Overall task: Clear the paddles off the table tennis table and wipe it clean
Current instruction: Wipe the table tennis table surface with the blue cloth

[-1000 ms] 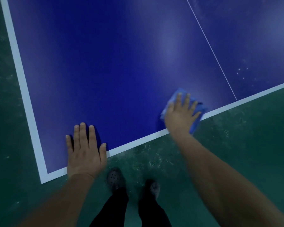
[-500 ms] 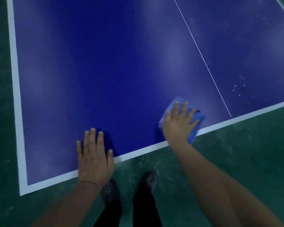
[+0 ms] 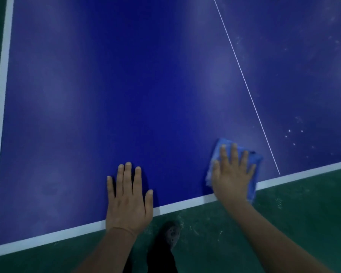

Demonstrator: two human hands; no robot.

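Our right hand (image 3: pixel 232 174) flat, fingers spread on the blue cloth (image 3: pixel 253 160); left hand (image 3: pixel 128 196) flat on our unlettered table (image 3: pixel 106 95).

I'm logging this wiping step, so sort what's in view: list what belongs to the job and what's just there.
Belongs to the job:
- table tennis table
- blue cloth, flat under the right hand at the near edge
- white specks beyond the centre line
- left hand, flat on the table

Just there:
- green floor
- shoe

No paddles in view.
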